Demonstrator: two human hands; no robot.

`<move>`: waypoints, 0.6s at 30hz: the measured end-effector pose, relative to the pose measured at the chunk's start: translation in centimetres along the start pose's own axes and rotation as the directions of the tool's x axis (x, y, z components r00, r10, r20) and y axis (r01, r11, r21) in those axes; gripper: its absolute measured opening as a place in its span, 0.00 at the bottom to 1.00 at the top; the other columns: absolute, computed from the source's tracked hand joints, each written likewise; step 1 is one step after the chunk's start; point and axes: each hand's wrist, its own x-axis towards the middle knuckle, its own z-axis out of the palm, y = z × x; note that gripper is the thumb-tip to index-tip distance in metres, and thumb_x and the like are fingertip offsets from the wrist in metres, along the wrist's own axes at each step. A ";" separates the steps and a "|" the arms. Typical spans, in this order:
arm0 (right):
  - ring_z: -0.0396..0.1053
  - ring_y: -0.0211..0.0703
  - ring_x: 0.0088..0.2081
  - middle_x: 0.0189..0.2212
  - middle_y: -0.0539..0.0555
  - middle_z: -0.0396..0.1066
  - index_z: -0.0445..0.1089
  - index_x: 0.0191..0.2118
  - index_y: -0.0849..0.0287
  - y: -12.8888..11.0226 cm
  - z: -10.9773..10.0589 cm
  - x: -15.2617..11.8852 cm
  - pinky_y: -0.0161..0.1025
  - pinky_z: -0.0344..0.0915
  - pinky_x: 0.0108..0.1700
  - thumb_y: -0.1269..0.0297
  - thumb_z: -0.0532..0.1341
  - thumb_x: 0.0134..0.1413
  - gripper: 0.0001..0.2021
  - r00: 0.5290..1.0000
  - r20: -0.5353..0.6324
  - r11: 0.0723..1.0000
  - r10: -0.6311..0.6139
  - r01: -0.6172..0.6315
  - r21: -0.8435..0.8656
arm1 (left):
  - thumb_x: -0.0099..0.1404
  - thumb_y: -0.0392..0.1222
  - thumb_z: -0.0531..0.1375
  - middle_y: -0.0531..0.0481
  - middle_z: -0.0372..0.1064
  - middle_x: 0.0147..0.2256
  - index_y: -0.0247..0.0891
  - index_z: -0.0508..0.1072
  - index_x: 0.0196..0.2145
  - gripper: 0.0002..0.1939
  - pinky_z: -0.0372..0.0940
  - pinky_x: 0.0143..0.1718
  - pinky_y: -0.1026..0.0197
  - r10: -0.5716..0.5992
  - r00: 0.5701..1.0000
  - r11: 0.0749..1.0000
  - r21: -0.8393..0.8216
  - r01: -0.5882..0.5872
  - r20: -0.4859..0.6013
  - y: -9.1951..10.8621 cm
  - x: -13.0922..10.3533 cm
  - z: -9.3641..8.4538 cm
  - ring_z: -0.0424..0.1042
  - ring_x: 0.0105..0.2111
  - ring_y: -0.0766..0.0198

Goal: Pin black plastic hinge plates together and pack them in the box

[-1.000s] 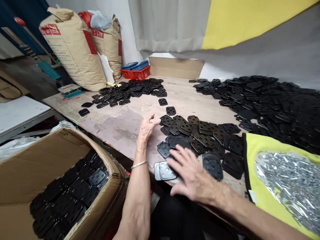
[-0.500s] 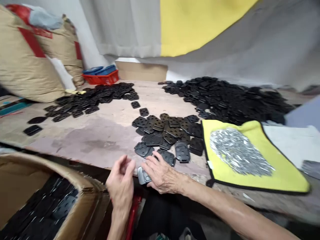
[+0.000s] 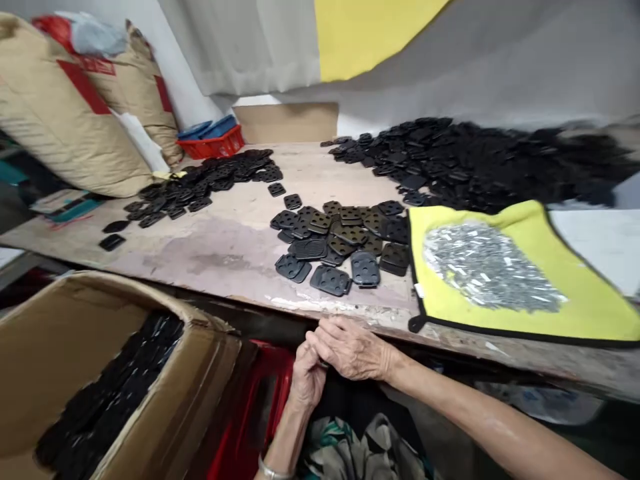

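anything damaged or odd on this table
The table's front edge looks worn, with pale chipped-looking patches. In the near cluster, one ribbed black pad looks odd among dotted pads.

The cloth (image 3: 595, 293) is yellow with black edging. The crate (image 3: 213, 145) is red, its lids (image 3: 217, 127) blue.

The left hand (image 3: 307, 377) and right hand (image 3: 350, 347) were apart before. Now they touch, with their fingers curled in, just by the front edge of the table (image 3: 200, 267). The shiny gray pad that was by the right hand has gone from the table.
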 end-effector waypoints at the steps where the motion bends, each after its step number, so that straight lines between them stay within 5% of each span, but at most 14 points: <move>1: 0.66 0.53 0.49 0.44 0.67 0.70 0.59 0.56 0.73 -0.3 0.4 0.0 0.52 0.62 0.50 0.74 0.46 0.63 0.18 1.000 -0.009 1.000 -0.015 0.015 -0.010 | 0.36 0.56 0.72 0.49 0.74 0.28 0.36 0.76 0.25 0.24 0.69 0.35 0.61 -0.007 1.000 1.000 0.009 0.007 0.006 0.2 -0.1 -0.9 0.73 0.31 0.60; 3: 0.68 0.53 0.46 0.42 0.66 0.71 0.64 0.52 0.72 -1.3 1.2 -0.3 0.54 0.61 0.50 0.73 0.47 0.62 0.16 0.999 0.001 0.999 -0.032 0.032 0.011 | 0.42 0.61 0.69 0.46 0.74 0.28 0.34 0.77 0.27 0.25 0.69 0.38 0.56 -0.030 0.999 0.999 0.044 0.029 0.016 0.7 -0.4 -2.6 0.74 0.34 0.56; 6: 0.67 0.54 0.48 0.45 0.67 0.70 0.68 0.46 0.70 -3.4 2.6 -1.3 0.55 0.63 0.49 0.72 0.48 0.62 0.14 0.998 0.045 0.997 -0.041 0.037 0.074 | 0.53 0.55 0.66 0.46 0.72 0.24 0.33 0.75 0.24 0.19 0.69 0.39 0.56 -0.038 0.999 0.993 0.111 0.037 0.006 0.8 -0.5 -4.4 0.74 0.31 0.57; 11: 0.67 0.57 0.49 0.41 0.67 0.72 0.67 0.48 0.73 -5.5 3.9 -3.1 0.51 0.67 0.39 0.75 0.45 0.62 0.16 0.999 -0.044 0.995 0.016 -0.011 0.101 | 0.55 0.46 0.63 0.47 0.75 0.30 0.35 0.75 0.26 0.11 0.68 0.38 0.60 0.051 0.999 0.975 0.214 -0.051 0.009 0.4 0.5 -5.9 0.74 0.31 0.62; 18: 0.67 0.54 0.49 0.42 0.66 0.71 0.66 0.49 0.70 -5.0 3.9 -4.1 0.50 0.68 0.43 0.76 0.44 0.60 0.18 0.982 -0.183 0.994 0.049 -0.030 0.107 | 0.36 0.27 0.67 0.45 0.77 0.34 0.36 0.79 0.27 0.16 0.66 0.47 0.58 -0.060 0.972 0.851 0.520 -0.069 0.227 1.4 1.9 -2.3 0.75 0.39 0.55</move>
